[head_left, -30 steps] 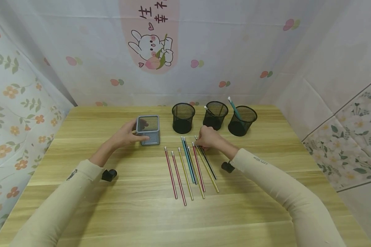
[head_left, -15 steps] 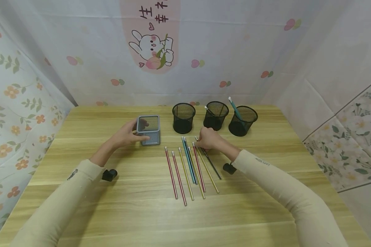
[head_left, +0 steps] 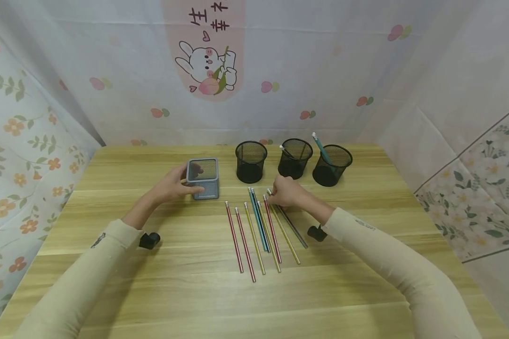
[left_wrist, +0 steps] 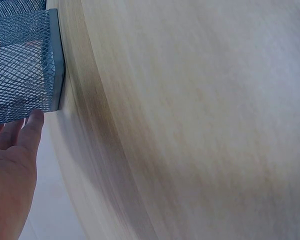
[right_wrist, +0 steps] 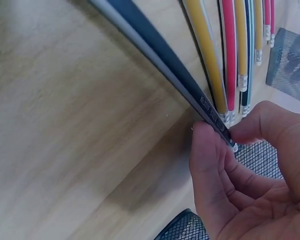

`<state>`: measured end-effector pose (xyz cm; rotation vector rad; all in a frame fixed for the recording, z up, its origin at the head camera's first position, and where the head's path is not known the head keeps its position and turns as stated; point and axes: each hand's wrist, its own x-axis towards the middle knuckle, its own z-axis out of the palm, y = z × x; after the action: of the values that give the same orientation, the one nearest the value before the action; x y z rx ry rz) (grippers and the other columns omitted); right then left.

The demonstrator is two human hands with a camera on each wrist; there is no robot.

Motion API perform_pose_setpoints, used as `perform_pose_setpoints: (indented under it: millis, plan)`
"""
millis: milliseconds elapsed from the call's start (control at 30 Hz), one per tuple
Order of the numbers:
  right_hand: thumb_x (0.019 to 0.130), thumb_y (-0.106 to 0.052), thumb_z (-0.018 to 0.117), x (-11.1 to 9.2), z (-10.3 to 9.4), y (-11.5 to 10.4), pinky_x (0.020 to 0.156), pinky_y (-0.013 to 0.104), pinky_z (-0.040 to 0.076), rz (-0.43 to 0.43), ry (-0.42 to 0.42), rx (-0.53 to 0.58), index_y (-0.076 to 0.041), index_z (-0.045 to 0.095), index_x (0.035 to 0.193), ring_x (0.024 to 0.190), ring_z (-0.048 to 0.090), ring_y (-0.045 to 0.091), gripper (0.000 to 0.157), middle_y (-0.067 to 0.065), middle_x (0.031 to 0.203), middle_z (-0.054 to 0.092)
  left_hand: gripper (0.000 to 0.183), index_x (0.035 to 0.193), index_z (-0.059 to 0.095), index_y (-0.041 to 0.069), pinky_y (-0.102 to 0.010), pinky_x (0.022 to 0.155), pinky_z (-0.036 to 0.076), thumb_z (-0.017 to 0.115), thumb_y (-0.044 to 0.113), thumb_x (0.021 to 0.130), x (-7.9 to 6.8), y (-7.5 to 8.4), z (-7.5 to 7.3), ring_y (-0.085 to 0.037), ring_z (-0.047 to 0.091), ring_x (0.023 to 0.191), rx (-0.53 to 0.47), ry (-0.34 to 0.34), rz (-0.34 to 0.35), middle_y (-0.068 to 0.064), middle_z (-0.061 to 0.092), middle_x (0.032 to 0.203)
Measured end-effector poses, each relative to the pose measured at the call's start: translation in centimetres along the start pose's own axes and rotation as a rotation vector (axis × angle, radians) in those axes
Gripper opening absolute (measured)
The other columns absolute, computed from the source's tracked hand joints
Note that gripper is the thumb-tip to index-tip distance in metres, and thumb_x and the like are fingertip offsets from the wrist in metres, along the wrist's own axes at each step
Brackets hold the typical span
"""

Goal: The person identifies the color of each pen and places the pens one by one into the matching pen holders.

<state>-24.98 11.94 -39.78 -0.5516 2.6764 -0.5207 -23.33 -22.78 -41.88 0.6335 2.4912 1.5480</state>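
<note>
My left hand (head_left: 172, 184) grips a square grey mesh pen holder (head_left: 206, 189) from its left side, thumb across the front; the holder stands on the table. In the left wrist view the fingers lie along the mesh wall. My right hand (head_left: 289, 192) pinches a black pencil (right_wrist: 171, 76) between thumb and index finger near its white eraser end. That pencil slants over the wood, its far end toward the person. Left of it lie several red, yellow, blue and black pencils side by side, among them a yellow pencil (right_wrist: 206, 45) and a red pencil (head_left: 244, 245).
Three round black mesh cups stand along the back: a left cup (head_left: 250, 172), a middle cup (head_left: 291, 168) with a dark pencil, and a right cup (head_left: 325, 176) with a teal pencil (head_left: 322, 148). Patterned curtains hang behind the wooden table (head_left: 186, 292).
The black pencil in my right hand has swung its near end to the right, away from the yellow pencil beside it. My left hand and the grey holder have stayed put.
</note>
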Motion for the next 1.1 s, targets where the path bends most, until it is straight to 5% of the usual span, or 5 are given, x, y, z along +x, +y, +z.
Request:
perform_pose_setpoints:
  millis: [467,867,1100]
  plan:
    - [0.078,-0.010,0.062,-1.8,-0.6,0.6,0.039,0.023,0.019,-0.079,0.064,-0.001,-0.015,0.037,0.047,0.038,0.019,0.009,0.041,-0.006,0.042,0.024,0.064,0.129,0.042,-0.006,-0.051,0.097,0.037,0.076,0.016,0.080,-0.1,0.0,0.0,-0.038,0.042,0.121,-0.002,0.003,-0.015,-0.023,0.046,0.129]
    - [0.079,-0.010,0.062,-2.7,-1.8,1.3,0.047,0.027,0.035,-0.139,0.145,0.050,-0.009,0.055,0.064,0.047,0.039,0.012,0.016,-0.001,0.054,0.048,0.064,0.130,0.042,-0.004,-0.051,0.098,0.036,0.076,0.019,0.080,-0.1,-0.1,0.0,-0.036,0.042,0.121,0.008,0.000,-0.024,-0.022,0.046,0.130]
    - [0.078,-0.008,0.060,-3.7,-3.1,1.1,0.041,0.026,0.033,-0.173,0.241,0.065,-0.009,0.057,0.072,0.045,0.043,0.013,0.007,-0.001,0.061,0.056,0.064,0.131,0.042,-0.004,-0.052,0.098,0.035,0.075,0.017,0.081,0.0,-0.2,0.0,-0.037,0.041,0.122,0.013,-0.002,-0.013,-0.023,0.045,0.131]
